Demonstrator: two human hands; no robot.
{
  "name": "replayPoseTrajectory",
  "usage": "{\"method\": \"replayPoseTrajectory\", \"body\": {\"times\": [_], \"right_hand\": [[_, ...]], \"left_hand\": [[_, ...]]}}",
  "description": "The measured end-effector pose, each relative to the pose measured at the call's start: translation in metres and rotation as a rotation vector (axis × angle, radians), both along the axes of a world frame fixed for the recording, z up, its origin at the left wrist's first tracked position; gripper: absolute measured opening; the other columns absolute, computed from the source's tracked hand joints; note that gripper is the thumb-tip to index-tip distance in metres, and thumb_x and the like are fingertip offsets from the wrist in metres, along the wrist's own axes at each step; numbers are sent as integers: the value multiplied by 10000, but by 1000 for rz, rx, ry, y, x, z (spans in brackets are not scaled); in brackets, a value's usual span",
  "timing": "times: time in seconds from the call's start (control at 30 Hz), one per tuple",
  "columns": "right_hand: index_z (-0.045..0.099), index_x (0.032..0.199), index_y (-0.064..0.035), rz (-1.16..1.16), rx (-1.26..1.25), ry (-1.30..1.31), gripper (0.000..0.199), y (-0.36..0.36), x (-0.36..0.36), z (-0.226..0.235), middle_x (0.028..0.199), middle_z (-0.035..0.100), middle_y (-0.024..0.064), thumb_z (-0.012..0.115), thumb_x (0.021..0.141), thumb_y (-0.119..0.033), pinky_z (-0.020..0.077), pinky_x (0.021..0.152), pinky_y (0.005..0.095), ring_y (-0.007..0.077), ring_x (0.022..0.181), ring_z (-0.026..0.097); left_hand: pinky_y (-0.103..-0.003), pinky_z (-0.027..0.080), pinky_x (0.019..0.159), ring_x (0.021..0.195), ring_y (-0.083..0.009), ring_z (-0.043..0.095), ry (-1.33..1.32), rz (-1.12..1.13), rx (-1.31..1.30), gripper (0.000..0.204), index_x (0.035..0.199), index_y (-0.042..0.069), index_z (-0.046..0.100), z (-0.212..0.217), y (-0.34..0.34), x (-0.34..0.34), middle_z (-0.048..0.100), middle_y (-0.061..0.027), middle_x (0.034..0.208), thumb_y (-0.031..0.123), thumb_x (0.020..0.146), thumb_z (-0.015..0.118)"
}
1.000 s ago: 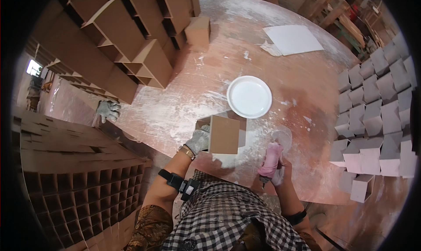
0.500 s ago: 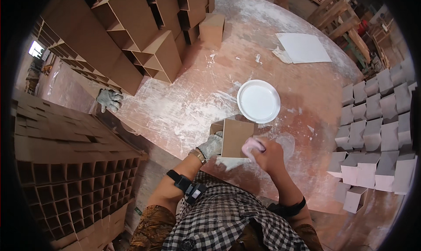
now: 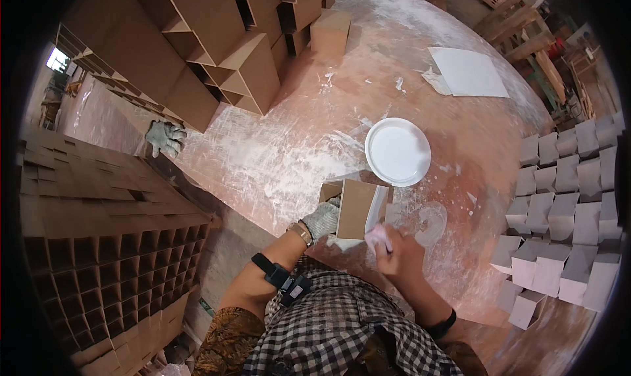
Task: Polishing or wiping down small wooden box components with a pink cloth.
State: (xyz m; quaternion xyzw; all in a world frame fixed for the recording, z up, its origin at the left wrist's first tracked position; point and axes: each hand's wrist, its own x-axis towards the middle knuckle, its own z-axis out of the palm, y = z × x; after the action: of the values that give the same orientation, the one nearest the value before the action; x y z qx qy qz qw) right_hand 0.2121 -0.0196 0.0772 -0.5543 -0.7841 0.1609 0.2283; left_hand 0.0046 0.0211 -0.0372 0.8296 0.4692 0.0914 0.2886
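Observation:
A brown open-ended cardboard box (image 3: 359,210) stands on the table before me. My left hand (image 3: 321,222), in a grey knitted glove, grips it at the open left side, its fingers partly hidden inside. A wet-looking white strip (image 3: 377,204) runs down the box's right part. At that strip's lower end my bare right hand (image 3: 402,256) pinches a pale pink, soft-looking pad (image 3: 377,236), whose exact kind I cannot make out. Just beyond the box lies a round white dish (image 3: 397,151) with white content.
Brown boxes (image 3: 256,73) are stacked at the far left, near a loose grey glove (image 3: 165,138). Close on my left rises a pile of open-celled cardboard boxes (image 3: 125,264). White-faced boxes (image 3: 562,211) stand in rows at right. A white sheet (image 3: 468,72) lies at the far right.
My right hand has moved down toward me with the pink pad, and a white strip now shows on the box. The whole view has shifted slightly. My left hand keeps its grip.

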Motion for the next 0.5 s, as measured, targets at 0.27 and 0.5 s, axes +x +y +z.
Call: {"method": "replayPoseTrajectory", "body": {"times": [0.27, 0.5], "right_hand": [[642, 998, -132, -115, 43, 63, 257, 60, 3, -20, 807, 613, 148, 627, 742, -147, 487, 578, 419, 329, 686, 608], [635, 1012, -138, -28, -43, 62, 270, 24, 9, -12, 828, 621, 142, 626, 741, -139, 494, 591, 417, 329, 683, 610]], "left_hand": [[-407, 483, 833, 976, -316, 601, -13, 9, 11, 386, 1100, 68, 598, 0, -1, 4, 631, -171, 1015, 314, 804, 574], [-397, 479, 854, 1016, -314, 586, 23, 63, 14, 431, 1157, 74, 577, 7, -4, 8, 605, -189, 1093, 324, 806, 586]]}}
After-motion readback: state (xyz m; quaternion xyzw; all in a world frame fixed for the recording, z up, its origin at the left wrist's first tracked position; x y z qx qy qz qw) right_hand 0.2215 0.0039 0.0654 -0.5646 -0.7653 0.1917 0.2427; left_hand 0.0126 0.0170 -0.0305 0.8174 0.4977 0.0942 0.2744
